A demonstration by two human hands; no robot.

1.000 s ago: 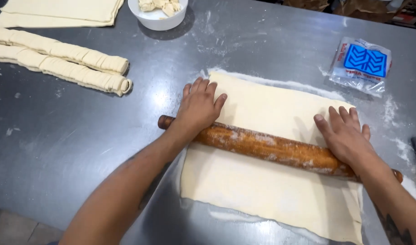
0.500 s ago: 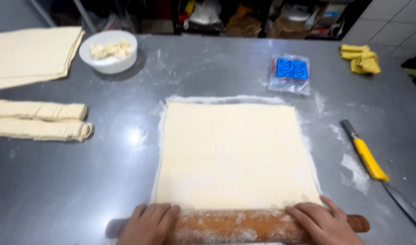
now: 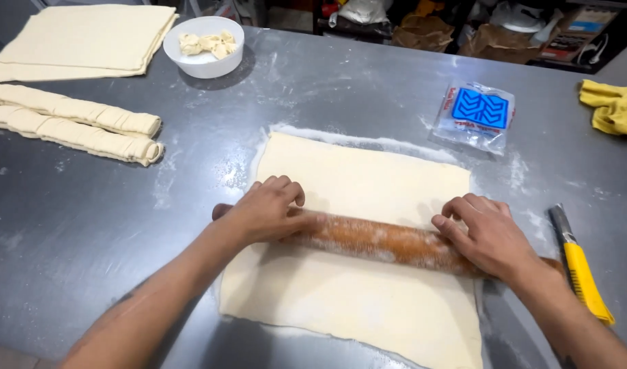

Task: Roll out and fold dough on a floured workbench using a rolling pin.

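A pale rectangular dough sheet (image 3: 358, 184) lies flat on the floured steel table (image 3: 88, 232). Across its middle rests a brown wooden rolling pin (image 3: 378, 240), dusted with flour. My left hand (image 3: 265, 208) presses on the pin's left end with curled fingers. My right hand (image 3: 487, 234) presses down on the pin's right end. Both palms sit on top of the pin rather than wrapping it.
Two rolled dough logs (image 3: 74, 123) lie at the left, with stacked dough sheets (image 3: 81, 41) behind them. A white bowl (image 3: 204, 44) holds dough scraps. A blue-and-clear bag (image 3: 477, 113) lies behind the sheet, a yellow cloth (image 3: 610, 106) far right, a yellow-handled knife (image 3: 580, 266) by my right wrist.
The pin sat at the sheet's near edge half a second ago; both hands have now rolled it away from me to the middle of the dough.
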